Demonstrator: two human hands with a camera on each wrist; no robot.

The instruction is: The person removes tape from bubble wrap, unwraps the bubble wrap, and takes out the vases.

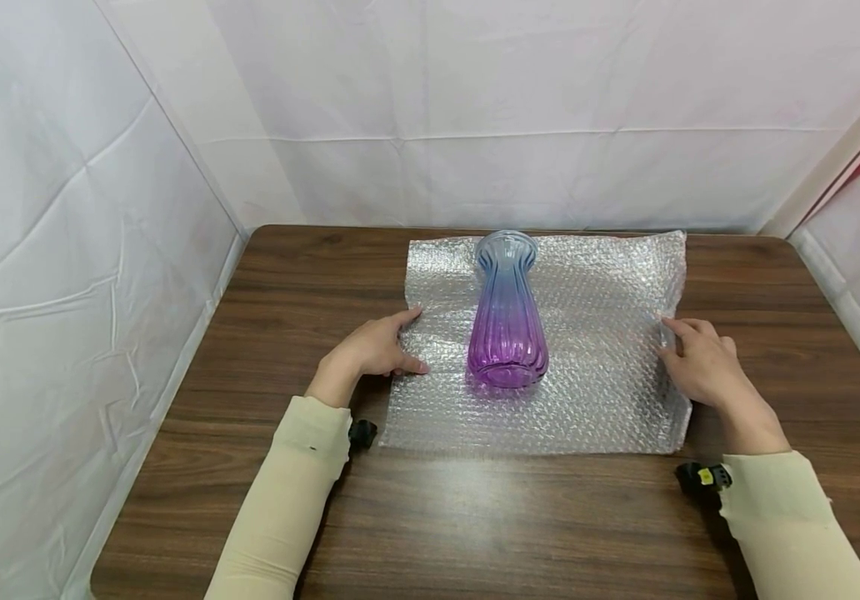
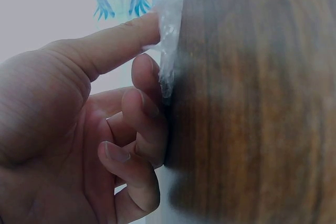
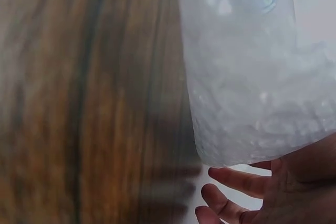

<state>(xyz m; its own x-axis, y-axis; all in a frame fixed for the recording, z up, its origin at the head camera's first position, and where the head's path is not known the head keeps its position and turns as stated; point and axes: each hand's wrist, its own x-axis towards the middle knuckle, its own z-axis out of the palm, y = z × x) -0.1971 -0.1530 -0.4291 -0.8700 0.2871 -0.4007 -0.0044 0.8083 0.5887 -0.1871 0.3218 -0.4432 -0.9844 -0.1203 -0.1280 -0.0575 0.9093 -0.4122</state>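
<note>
A fluted glass vase [image 1: 507, 325], pale blue at the mouth and purple at the base, lies on its side on a sheet of bubble wrap [image 1: 595, 383]. Its mouth points away from me. My left hand [image 1: 373, 346] touches the sheet's left edge, thumb and forefinger spread apart. In the left wrist view, the thumb reaches onto the bubble wrap [image 2: 169, 40] and the other fingers bend loosely beside the edge. At the right edge rests my right hand [image 1: 703, 362], fingertips against the wrap. The right wrist view shows relaxed fingers [image 3: 236, 179] by a raised edge; the thumb is hidden.
The sheet lies on a dark wood-grain table [image 1: 475, 517] with rounded corners. White cloth walls [image 1: 430, 108] stand behind the table and along its sides. A small black camera [image 1: 361, 435] sits at the left wrist, another camera [image 1: 702, 477] at the right.
</note>
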